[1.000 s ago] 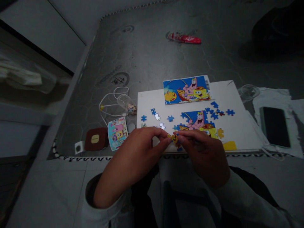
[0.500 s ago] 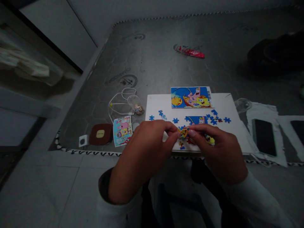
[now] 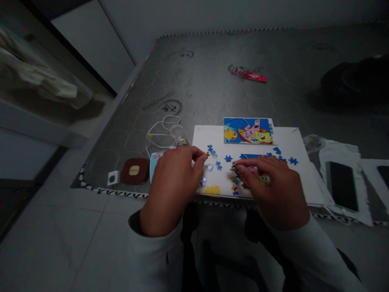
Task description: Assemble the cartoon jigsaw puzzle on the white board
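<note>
My left hand (image 3: 173, 182) pinches a small yellow puzzle piece (image 3: 207, 154) above the left part of the white board (image 3: 285, 140). My right hand (image 3: 269, 188) rests on the partly built cartoon puzzle (image 3: 252, 172), its fingertips pressed on pieces at the puzzle's left edge. Several loose blue pieces (image 3: 217, 160) lie between the two hands, and more lie at the puzzle's right (image 3: 285, 156). A yellow piece (image 3: 212, 190) sits at the board's near edge. The reference picture (image 3: 248, 130) lies at the board's far edge.
Left of the board are a white cable (image 3: 159, 134), a small clear cup (image 3: 179, 134), a brown round box (image 3: 133, 171), a small white cube (image 3: 113, 177) and a picture card (image 3: 153, 162). A red wrapper (image 3: 247, 74) lies far back. Two phones (image 3: 343, 184) lie on white cloth at right.
The hands were together pinching one yellow piece; now they have parted. My left hand carried a yellow piece leftward, my right hand dropped onto the puzzle. The view tilted up a little.
</note>
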Demonstrator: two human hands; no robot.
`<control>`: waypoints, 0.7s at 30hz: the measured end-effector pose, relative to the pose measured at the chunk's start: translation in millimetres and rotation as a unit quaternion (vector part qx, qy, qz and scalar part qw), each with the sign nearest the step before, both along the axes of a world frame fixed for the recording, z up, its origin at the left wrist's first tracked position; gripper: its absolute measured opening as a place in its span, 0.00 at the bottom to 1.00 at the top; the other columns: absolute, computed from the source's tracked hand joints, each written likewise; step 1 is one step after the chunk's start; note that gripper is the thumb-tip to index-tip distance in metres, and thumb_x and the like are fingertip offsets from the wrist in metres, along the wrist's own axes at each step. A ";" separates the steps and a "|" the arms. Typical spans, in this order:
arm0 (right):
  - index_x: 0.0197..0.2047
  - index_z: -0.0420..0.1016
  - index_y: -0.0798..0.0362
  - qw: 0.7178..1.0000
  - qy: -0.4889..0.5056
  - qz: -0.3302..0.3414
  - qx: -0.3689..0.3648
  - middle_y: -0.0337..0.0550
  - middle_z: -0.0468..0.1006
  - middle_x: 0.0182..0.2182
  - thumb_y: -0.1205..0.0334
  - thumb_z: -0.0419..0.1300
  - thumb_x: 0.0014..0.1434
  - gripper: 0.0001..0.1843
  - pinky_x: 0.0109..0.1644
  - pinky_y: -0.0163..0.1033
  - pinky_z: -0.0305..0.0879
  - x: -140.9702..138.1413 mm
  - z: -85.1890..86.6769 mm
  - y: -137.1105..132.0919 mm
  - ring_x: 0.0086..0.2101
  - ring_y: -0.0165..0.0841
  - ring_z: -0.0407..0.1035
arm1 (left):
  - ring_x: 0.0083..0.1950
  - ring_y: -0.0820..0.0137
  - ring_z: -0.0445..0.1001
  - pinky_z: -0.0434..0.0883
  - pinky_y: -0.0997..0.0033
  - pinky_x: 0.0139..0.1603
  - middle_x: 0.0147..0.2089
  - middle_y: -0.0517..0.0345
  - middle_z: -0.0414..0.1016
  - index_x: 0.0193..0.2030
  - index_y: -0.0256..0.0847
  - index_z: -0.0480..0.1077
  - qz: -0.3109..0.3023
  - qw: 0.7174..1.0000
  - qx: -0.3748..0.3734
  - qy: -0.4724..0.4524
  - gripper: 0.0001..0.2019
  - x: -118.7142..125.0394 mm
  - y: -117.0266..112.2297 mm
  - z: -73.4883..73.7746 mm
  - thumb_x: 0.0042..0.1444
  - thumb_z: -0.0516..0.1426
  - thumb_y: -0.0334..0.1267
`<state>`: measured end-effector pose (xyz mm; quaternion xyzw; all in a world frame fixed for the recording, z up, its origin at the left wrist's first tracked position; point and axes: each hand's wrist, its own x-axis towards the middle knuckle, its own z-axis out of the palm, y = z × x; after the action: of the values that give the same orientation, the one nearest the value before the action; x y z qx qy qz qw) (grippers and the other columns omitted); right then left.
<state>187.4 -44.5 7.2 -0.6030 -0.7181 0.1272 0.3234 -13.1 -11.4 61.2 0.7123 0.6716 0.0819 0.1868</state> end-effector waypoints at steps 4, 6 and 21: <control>0.40 0.82 0.48 0.991 -0.057 0.071 -0.098 0.40 0.84 0.36 0.61 0.60 0.64 0.08 0.43 0.48 0.61 -6.0 -15.8 4.5 0.37 0.40 0.74 | 0.46 0.53 0.78 0.71 0.55 0.47 0.42 0.48 0.83 0.45 0.42 0.81 0.020 0.999 0.003 0.032 0.16 -4.8 2.3 -2.0 0.65 0.53 0.46; 0.41 0.82 0.48 0.986 -0.063 0.083 -0.131 0.39 0.84 0.36 0.60 0.60 0.65 0.08 0.44 0.48 0.61 -8.6 -21.5 5.1 0.37 0.40 0.74 | 0.46 0.52 0.78 0.71 0.55 0.47 0.42 0.48 0.83 0.45 0.43 0.81 0.023 0.999 -0.002 0.041 0.16 -4.2 2.2 -2.7 0.65 0.53 0.46; 0.44 0.79 0.46 0.970 -0.168 0.128 -0.118 0.39 0.81 0.39 0.59 0.65 0.61 0.07 0.44 0.47 0.59 7.8 -21.6 9.2 0.40 0.40 0.74 | 0.43 0.56 0.80 0.71 0.58 0.45 0.41 0.52 0.84 0.44 0.45 0.81 0.029 0.998 -0.005 0.062 0.14 -3.4 -1.4 -1.7 0.64 0.55 0.44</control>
<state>195.2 -35.3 -14.4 -0.5525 -0.8133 0.1482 0.1061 -16.6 -12.8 59.6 0.6952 0.7028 0.0400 0.1456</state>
